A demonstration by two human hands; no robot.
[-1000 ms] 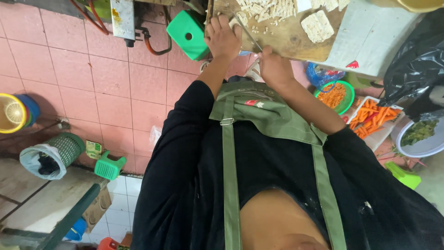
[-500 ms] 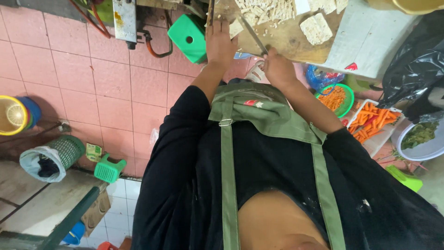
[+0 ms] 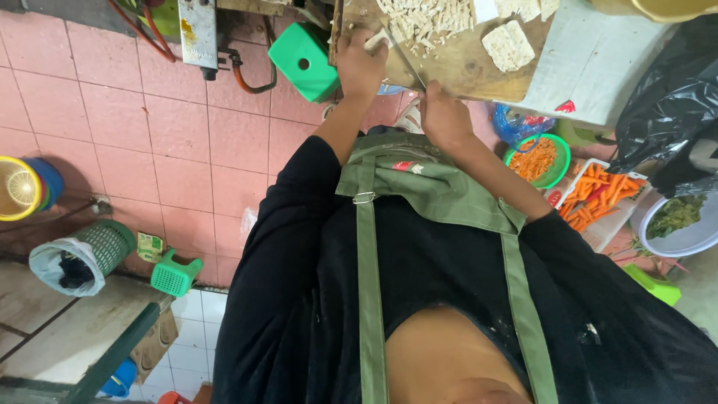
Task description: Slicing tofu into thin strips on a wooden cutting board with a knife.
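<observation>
**Two hands, one knife, at the wooden cutting board**

Everything here is placed against the wooden cutting board (image 3: 449,63) at the top of the view, going left to right.

Far left of the board, on the pink tiled floor, sit one yellow-and-blue round container (image 3: 22,187), one green mesh bin (image 3: 82,254) lined with a pale bag, and one small green basket (image 3: 176,273). Nearer the board, just off its left edge, is one green plastic stool (image 3: 303,60).

The left hand (image 3: 360,63) lies on the board's left part, fingers curled down over a pale piece of food; how tightly it grips cannot be told. One knife (image 3: 407,63) runs diagonally across the board between the two hands. The right hand (image 3: 443,116) is closed around the knife's handle at the board's near edge.

On the board beyond the knife lies one heap of pale chopped pieces (image 3: 426,19), too many to count. To the right of the heap rests one whole pale block (image 3: 508,45), with parts of more blocks at the top edge.

Below and right of the board stand one green bowl (image 3: 540,158) of shredded carrot, one white tray (image 3: 602,198) of carrot sticks, and one pale bowl (image 3: 677,221) of chopped greens. One black plastic bag (image 3: 673,97) hangs to the right of the board.
</observation>
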